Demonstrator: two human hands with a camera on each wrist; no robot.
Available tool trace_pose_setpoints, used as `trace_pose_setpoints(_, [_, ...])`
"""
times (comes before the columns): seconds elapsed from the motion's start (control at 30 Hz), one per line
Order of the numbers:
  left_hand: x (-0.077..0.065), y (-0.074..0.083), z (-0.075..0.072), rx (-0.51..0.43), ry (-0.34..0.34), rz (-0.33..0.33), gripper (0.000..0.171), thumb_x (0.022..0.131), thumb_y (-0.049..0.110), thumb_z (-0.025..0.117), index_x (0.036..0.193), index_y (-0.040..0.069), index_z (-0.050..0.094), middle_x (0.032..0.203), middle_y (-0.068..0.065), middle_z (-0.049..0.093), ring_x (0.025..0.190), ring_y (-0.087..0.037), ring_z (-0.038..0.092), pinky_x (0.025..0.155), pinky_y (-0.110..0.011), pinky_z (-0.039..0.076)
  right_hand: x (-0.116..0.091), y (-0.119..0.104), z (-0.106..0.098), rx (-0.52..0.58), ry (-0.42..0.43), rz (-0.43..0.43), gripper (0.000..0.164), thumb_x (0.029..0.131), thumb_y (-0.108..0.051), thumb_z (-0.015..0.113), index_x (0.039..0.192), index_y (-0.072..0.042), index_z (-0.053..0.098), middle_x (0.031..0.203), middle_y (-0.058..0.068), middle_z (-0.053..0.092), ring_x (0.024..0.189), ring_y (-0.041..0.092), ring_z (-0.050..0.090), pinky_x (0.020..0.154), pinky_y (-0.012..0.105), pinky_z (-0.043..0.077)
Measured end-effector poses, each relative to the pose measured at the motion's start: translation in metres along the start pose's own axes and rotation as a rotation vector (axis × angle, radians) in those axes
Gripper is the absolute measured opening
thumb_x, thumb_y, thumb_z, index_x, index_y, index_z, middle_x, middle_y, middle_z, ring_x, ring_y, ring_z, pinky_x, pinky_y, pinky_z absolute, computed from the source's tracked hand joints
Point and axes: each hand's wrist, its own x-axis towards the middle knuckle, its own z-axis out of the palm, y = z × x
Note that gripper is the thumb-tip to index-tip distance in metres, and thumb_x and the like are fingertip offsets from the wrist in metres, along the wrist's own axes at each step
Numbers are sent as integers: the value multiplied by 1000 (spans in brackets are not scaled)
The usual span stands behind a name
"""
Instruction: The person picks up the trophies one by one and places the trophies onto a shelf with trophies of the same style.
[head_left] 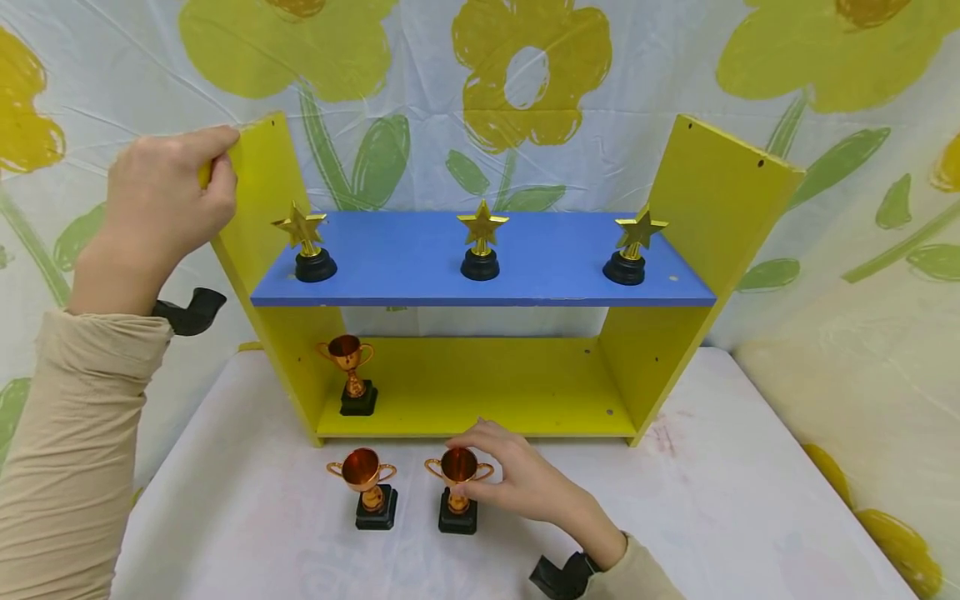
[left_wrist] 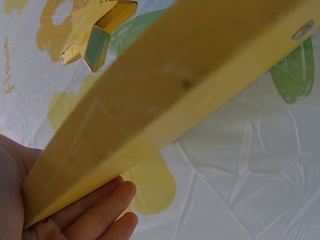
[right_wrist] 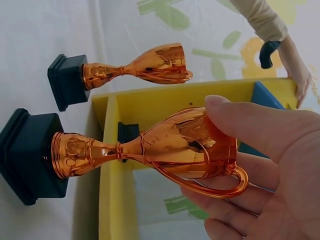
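My left hand (head_left: 168, 183) grips the top corner of the yellow side panel (head_left: 273, 158) of a small shelf; in the left wrist view its fingers (left_wrist: 102, 212) lie along the panel's underside. Before the shelf, my right hand (head_left: 517, 471) holds a bronze-coloured trophy cup (head_left: 458, 521) with a black base, thumb and fingers about its bowl. The cup stands upright at the white table (head_left: 585, 492). A matching trophy cup (head_left: 376, 508) stands to its left, and another such cup (head_left: 358, 398) is on the shelf's yellow bottom board (head_left: 480, 383), at the left end.
Three gold star trophies on black bases stand along the blue upper board (head_left: 397, 250): a left star (head_left: 315, 265), a middle star (head_left: 480, 265) and a right star (head_left: 624, 268). Behind the shelf hangs a flower-printed cloth (head_left: 420, 50). The right side panel (head_left: 712, 183) rises above the blue board.
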Motion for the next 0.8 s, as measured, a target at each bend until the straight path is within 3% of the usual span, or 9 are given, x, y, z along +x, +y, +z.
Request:
trace_pose_setpoints(0.17, [1,0,0,-5,14,13,36,91,4,40,111,1,70,97,-21,70,55,-38,47,51,-46,29,1,-2,-2,2,-2,4,46,88,-32,75,130,-18,63,127,-4,62,138,32,42,108,59,32])
trace_pose_setpoints(0.43, [1,0,0,-16,-4,-11,40,92,4,40,118,2,70,111,-21,70,65,-46,56,56,-54,35,2,-4,-7,1,11,-26,45,88,-30,76,130,-19,64,123,-8,62,128,21,51,106,50,40])
trace_pose_setpoints(0.57, [1,0,0,-13,-5,-10,40,92,4,40,117,2,70,110,-21,70,62,-45,55,55,-52,34,3,-5,-9,-8,24,-40,44,88,-27,76,129,-16,64,124,-6,63,134,27,47,111,54,31])
trace_pose_setpoints(0.8, [1,0,-1,-6,-18,-16,39,92,4,39,116,2,70,107,-21,70,58,-41,51,53,-48,31,4,-8,-15,-8,29,-33,46,89,-25,75,131,-11,63,126,0,63,137,36,42,111,58,29])
